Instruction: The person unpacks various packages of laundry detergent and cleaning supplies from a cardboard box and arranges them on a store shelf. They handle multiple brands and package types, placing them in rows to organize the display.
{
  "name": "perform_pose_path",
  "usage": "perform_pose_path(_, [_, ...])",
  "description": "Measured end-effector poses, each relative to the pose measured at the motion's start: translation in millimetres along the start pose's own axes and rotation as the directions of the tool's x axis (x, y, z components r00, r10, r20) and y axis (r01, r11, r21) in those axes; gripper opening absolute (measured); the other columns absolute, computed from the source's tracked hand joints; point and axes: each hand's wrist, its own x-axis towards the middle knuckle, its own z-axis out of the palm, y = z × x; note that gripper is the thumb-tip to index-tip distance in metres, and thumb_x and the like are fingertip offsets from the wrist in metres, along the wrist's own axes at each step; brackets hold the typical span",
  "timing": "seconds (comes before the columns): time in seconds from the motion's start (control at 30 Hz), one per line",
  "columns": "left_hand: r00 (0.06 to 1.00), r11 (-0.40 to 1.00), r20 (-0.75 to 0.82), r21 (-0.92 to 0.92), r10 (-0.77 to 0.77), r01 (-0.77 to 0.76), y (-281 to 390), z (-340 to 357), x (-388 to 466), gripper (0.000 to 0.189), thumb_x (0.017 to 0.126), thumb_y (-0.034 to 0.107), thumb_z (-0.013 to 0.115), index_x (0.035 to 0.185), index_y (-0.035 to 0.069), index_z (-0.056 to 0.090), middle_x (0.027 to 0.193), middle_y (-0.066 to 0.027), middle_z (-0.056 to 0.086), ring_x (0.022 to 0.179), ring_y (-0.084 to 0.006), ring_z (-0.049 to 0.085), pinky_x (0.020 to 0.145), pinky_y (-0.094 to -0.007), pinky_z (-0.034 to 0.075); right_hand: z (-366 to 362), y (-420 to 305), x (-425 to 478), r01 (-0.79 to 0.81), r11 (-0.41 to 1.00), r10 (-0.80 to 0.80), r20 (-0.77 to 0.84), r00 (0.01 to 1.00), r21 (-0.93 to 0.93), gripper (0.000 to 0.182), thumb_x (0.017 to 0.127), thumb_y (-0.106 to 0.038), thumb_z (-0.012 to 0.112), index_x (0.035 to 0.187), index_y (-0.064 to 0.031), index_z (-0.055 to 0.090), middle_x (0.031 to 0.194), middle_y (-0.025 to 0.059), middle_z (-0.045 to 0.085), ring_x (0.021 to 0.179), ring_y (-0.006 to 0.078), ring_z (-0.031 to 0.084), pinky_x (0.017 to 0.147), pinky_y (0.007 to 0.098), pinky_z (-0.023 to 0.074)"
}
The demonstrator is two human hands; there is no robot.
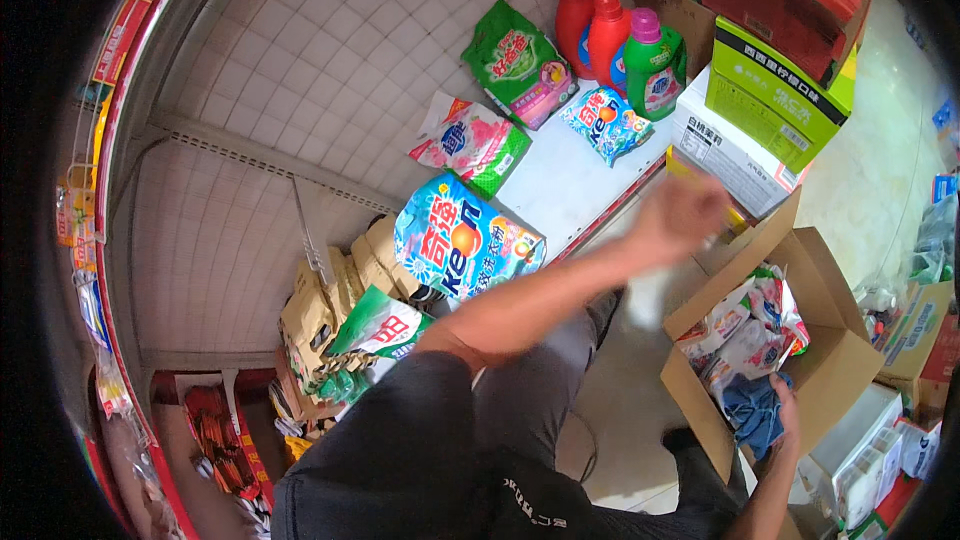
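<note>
My left hand, blurred by motion, is raised near a white carton and the front edge of the shelf; whether its fingers are closed does not show. My right hand grips a crumpled blue cloth at the rim of an open cardboard box. Inside that box lie several white and pink detergent packets. On the white shelf stand a large blue detergent bag, a pink and white bag, a green bag, a small blue bag and red and green bottles.
White and lime-green cartons are stacked beside the shelf's end, with a red carton above. Brown paper packages and a green and white bag sit left of my legs. More cartons and packaged goods line the right edge.
</note>
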Motion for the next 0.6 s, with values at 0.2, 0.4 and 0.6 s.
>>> perform_pose_path(0.2, [0.842, 0.801, -0.511, 0.570, 0.172, 0.182, -220, -195, 54, 0.024, 0.094, 0.024, 0.072, 0.109, 0.006, 0.074, 0.100, -0.0188, 0.076, 0.096, -0.0336, 0.074, 0.085, -0.0456, 0.058, 19, -6, 18, -0.101, 0.988, 0.090, 0.098, 0.991, 0.118, 0.049, 0.095, -0.034, 0.074, 0.130, -0.0010, 0.065, 0.116, 0.0150, 0.076, 0.095, 0.0299, 0.077, 0.089, 0.0425, 0.0631])
perform_pose_path(0.4, [0.885, 0.463, -0.420, 0.755, -0.201, 0.464, -351, -345, 111, 0.062, 0.086, 0.038, 0.075, 0.131, -0.002, 0.060, 0.128, -0.0301, 0.066, 0.126, -0.0448, 0.061, 0.107, -0.0519, 0.051, 46, -11, 14, -0.158, 0.970, 0.145, 0.081, 0.986, 0.182, 0.056, 0.097, -0.039, 0.069, 0.137, 0.0006, 0.061, 0.126, 0.0183, 0.073, 0.106, 0.0356, 0.074, 0.098, 0.0485, 0.0603])
perform_pose_path(0.6, [0.748, 0.434, -0.575, 0.611, -0.332, 0.662, -427, -366, 133, 0.085, 0.079, 0.062, 0.079, 0.128, -0.005, 0.060, 0.125, -0.0332, 0.066, 0.126, -0.0459, 0.061, 0.107, -0.0518, 0.052, 76, -24, 3, -0.159, 0.969, 0.177, -0.083, 0.981, 0.187, 0.035, 0.097, -0.040, 0.072, 0.104, -0.0061, 0.067, 0.098, 0.0127, 0.076, 0.086, 0.0322, 0.075, 0.081, 0.0451, 0.0638])
